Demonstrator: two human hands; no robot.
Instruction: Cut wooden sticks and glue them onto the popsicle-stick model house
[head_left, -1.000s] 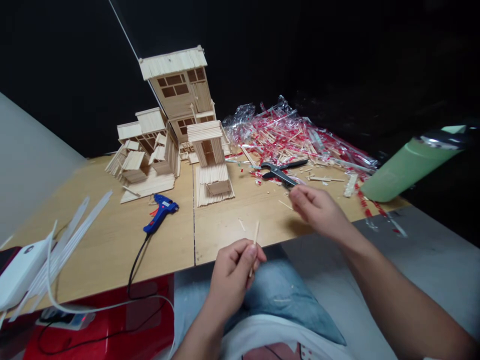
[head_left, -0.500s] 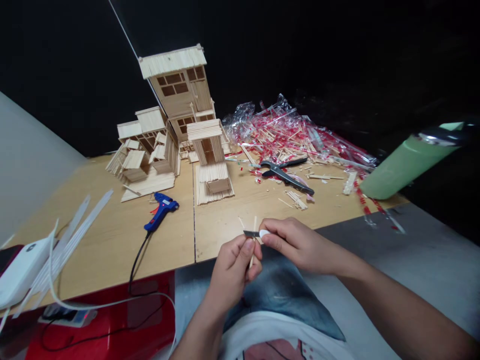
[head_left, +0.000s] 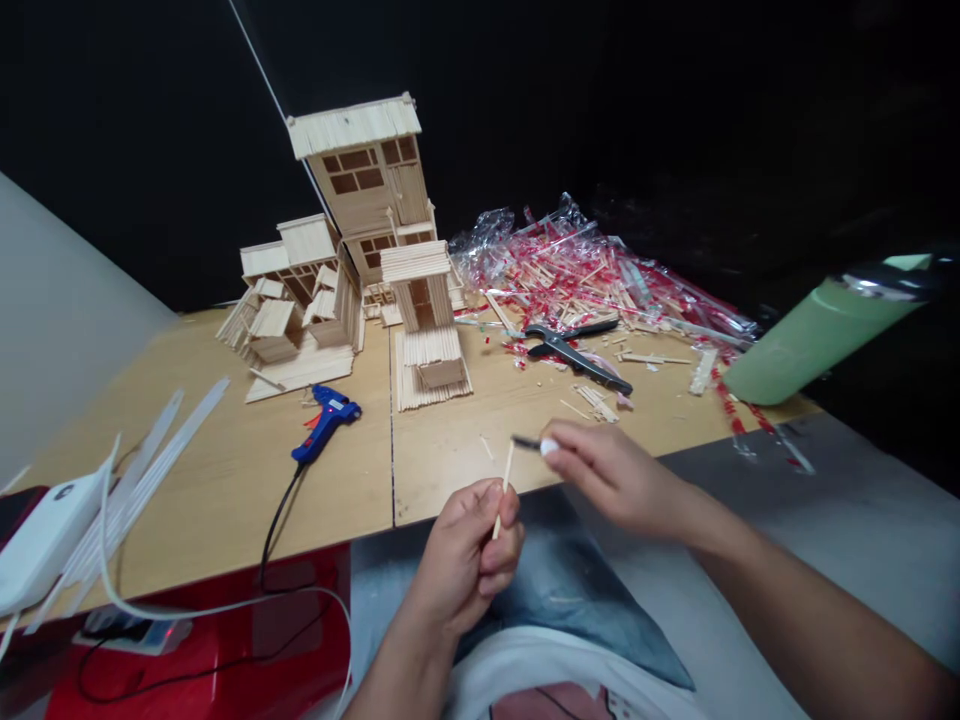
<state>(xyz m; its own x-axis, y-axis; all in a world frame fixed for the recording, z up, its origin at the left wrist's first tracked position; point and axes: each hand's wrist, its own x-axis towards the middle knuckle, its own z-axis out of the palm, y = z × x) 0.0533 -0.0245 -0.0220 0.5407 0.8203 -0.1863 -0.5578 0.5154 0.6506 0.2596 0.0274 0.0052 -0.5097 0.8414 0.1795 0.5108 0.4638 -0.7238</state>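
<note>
My left hand (head_left: 474,550) is closed around a thin wooden stick (head_left: 507,478), which points up and away from me near the table's front edge. My right hand (head_left: 615,475) pinches a small tool (head_left: 529,443) with a dark blade and a white end. The blade's tip is at the upper end of the stick; whether they touch is hard to tell. Beyond my hands stands a model house (head_left: 424,310) made of wooden sticks, with a smaller stick-built part (head_left: 300,300) at its left.
A blue glue gun (head_left: 327,422) lies left of centre, its cord running off the table (head_left: 337,510). Black cutters (head_left: 577,358) lie before a heap of sticks and wrappers (head_left: 570,265). A green bottle (head_left: 821,335) is at the right, white strips (head_left: 142,480) at the left.
My right hand has moved right and slightly up with the blade, away from my left fingers. The stick in my left hand now shows more of its length.
</note>
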